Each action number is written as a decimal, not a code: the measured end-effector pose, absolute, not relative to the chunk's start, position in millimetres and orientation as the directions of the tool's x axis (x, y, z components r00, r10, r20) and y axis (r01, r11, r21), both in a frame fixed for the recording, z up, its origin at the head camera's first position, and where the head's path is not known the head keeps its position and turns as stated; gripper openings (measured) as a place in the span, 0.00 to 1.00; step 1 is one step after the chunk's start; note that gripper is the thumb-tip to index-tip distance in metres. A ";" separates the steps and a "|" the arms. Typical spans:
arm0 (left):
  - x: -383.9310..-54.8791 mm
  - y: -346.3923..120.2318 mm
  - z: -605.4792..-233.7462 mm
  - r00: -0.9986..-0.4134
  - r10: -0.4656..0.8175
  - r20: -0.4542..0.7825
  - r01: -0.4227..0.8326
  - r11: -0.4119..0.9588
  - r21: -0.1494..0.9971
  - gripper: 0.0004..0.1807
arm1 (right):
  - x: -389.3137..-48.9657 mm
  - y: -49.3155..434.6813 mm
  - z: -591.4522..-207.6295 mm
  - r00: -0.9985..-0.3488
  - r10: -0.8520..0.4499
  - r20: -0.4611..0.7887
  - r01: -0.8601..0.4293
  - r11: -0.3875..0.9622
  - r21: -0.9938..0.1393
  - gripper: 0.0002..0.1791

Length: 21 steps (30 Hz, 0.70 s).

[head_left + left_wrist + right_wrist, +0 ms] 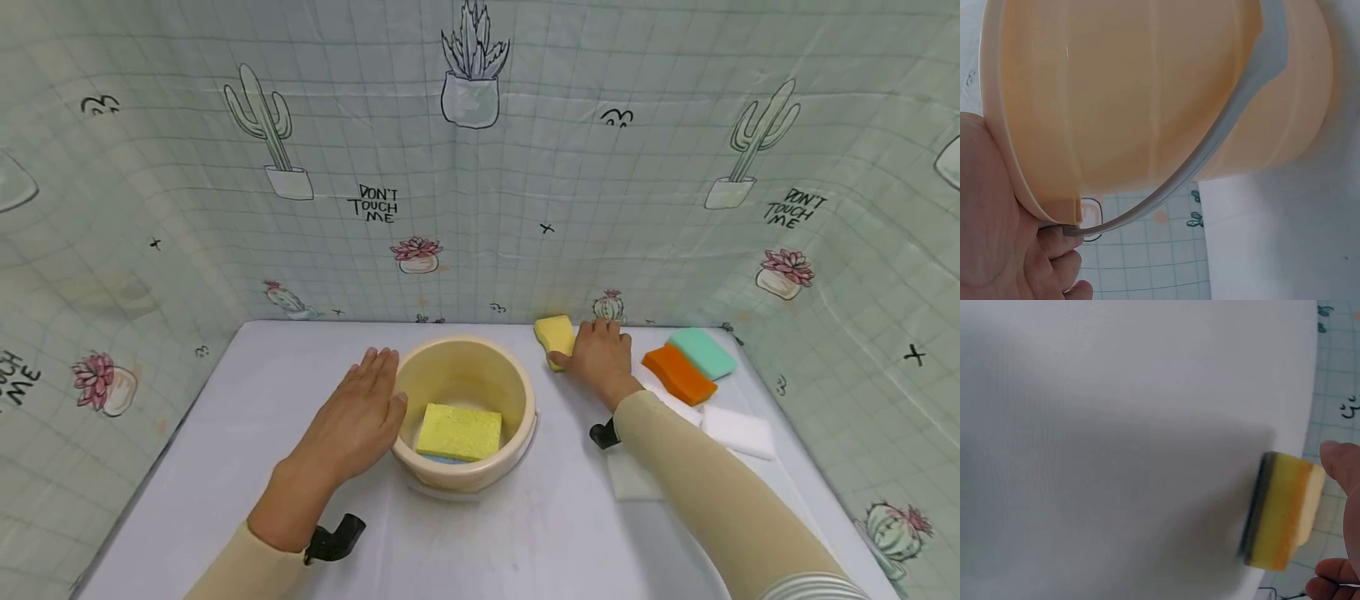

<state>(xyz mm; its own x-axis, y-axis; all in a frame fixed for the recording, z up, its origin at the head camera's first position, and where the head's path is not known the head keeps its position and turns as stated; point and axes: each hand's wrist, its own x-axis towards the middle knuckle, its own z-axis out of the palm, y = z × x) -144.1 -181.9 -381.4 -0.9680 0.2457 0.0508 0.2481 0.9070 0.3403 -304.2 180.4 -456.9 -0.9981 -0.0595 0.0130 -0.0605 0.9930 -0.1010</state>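
Note:
My left hand (352, 417), fingers straight and together, rests against the left rim of a cream bucket (467, 477). The left wrist view shows the bucket's grey handle (1210, 137) hanging across its side, near my fingertips. Inside the bucket lies a yellow rectangular sponge (459, 432) with a blue edge below it. At the table's back edge, my right hand (600, 354) reaches beside a yellow sponge (553, 337) with a dark scrubbing layer. In the right wrist view, thumb and fingers stand apart, with that sponge (1279, 512) near them and not gripped.
To the right of my right hand lie an orange sponge (678, 375) and a mint-green sponge (702, 352). White pads (738, 431) and a pale flat piece (630, 477) lie closer, partly under my right forearm. A cactus-print curtain (480, 183) surrounds the white table (300, 358).

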 end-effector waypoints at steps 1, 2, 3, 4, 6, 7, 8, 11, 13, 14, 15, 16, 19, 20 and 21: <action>-144.0 -181.1 -381.7 -0.968 0.247 0.050 0.249 0.906 0.342 0.36 | -304.3 179.5 -459.6 -0.998 -0.056 0.005 -0.057 0.993 -0.100 0.48; -143.9 -180.4 -382.0 -0.967 0.249 0.050 0.251 0.906 0.341 0.36 | -304.2 178.7 -462.0 -0.999 -0.052 -0.001 -0.051 0.994 -0.101 0.48; -143.9 -179.8 -382.3 -0.967 0.250 0.050 0.251 0.906 0.341 0.36 | -303.9 178.1 -463.8 -0.999 -0.047 -0.004 -0.046 0.994 -0.096 0.48; -143.9 -179.3 -382.6 -0.967 0.250 0.051 0.252 0.906 0.339 0.36 | -303.6 177.5 -465.5 -0.999 -0.044 -0.006 -0.043 0.995 -0.087 0.48; -143.8 -178.6 -383.1 -0.967 0.249 0.053 0.252 0.908 0.334 0.36 | -303.0 176.5 -467.6 -0.999 -0.032 -0.010 -0.031 0.997 -0.075 0.47; -143.9 -178.5 -383.4 -0.967 0.248 0.054 0.252 0.909 0.332 0.36 | -302.7 176.2 -468.3 -1.000 -0.027 -0.011 -0.026 0.997 -0.073 0.46; -144.0 -178.5 -383.6 -0.967 0.247 0.055 0.252 0.910 0.329 0.36 | -302.5 176.2 -468.9 -1.000 -0.020 -0.015 -0.019 0.997 -0.074 0.45; -144.4 -178.6 -383.8 -0.967 0.246 0.061 0.252 0.912 0.324 0.36 | -301.9 178.0 -469.7 -1.000 -0.009 -0.026 -0.006 0.995 -0.096 0.41; -145.0 -178.8 -383.7 -0.967 0.247 0.064 0.254 0.912 0.324 0.36 | -301.1 181.1 -468.8 -0.999 -0.021 -0.024 -0.018 0.993 -0.114 0.39; -145.2 -178.8 -383.4 -0.967 0.248 0.065 0.255 0.912 0.323 0.36 | -301.0 183.4 -468.3 -0.999 -0.032 -0.019 -0.029 0.993 -0.118 0.39; -145.5 -178.9 -383.1 -0.966 0.249 0.066 0.256 0.911 0.322 0.36 | -300.3 185.7 -467.0 -0.999 -0.048 -0.008 -0.047 0.992 -0.119 0.38; -145.8 -179.1 -382.8 -0.966 0.249 0.065 0.256 0.912 0.321 0.36 | -300.0 188.3 -465.9 -0.997 -0.071 0.008 -0.071 0.991 -0.110 0.38; -146.3 -180.1 -381.5 -0.967 0.249 0.058 0.255 0.914 0.317 0.36 | -298.2 197.2 -460.7 -0.984 -0.165 0.066 -0.168 0.984 -0.052 0.38; -146.3 -180.7 -381.0 -0.967 0.249 0.056 0.254 0.914 0.315 0.36 | -297.7 200.5 -459.3 -0.976 -0.200 0.087 -0.203 0.979 -0.021 0.38; -146.3 -181.5 -380.4 -0.967 0.249 0.055 0.253 0.915 0.314 0.36 | -296.5 203.2 -457.0 -0.965 -0.238 0.106 -0.239 0.971 0.009 0.38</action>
